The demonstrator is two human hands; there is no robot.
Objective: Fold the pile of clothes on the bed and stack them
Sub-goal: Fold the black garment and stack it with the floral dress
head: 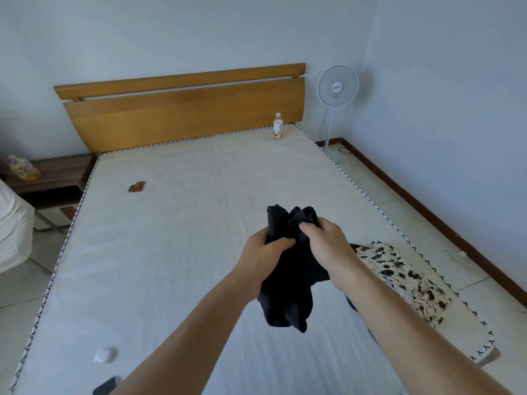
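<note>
A crumpled black garment [288, 283] hangs in the air above the white mattress [176, 252], held up by both hands. My left hand [261, 259] grips its left side with the thumb across the cloth. Fingers of my right hand [328, 243] are curled round its upper right edge. On the mattress's right side lies a cream garment with black flowers [405, 277], bunched, with a dark piece of clothing [353, 305] showing under my right forearm.
A drink bottle [278, 126] stands at the mattress's far right corner by the wooden headboard [182, 112]. A small red-green object [137, 186], a white case [104, 355] and a dark phone [107, 385] lie on the left. A fan [337, 86] and a nightstand [54, 178] flank the bed.
</note>
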